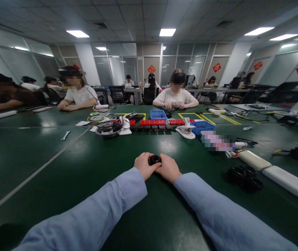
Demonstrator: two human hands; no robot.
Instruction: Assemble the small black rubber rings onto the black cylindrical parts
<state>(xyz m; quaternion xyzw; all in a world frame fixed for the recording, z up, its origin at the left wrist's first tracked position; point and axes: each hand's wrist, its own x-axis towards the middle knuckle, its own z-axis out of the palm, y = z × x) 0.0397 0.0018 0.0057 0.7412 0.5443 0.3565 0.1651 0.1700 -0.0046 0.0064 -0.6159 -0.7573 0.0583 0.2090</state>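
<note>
A small black ring-shaped part (pixel 155 160) with a round opening on top is gripped between both hands, at or just above the green table (pixel 128 150). My left hand (pixel 145 165) closes on its left side, thumb across the near side. From the right, my right hand (pixel 169 168) wraps round the same part, with the thumbs meeting in front. Several similar black round parts (pixel 245 177) lie in a cluster to the right of my right forearm. The underside of the held part is hidden by my fingers.
Ahead stand a metal bowl with cables (pixel 109 129), white clips (pixel 186 129), red power strips (pixel 152 122) and blue bins (pixel 202 127). A wrench (pixel 65 135) lies left; a long white bar (pixel 290 181) lies right. Co-workers (pixel 176 92) sit across the table.
</note>
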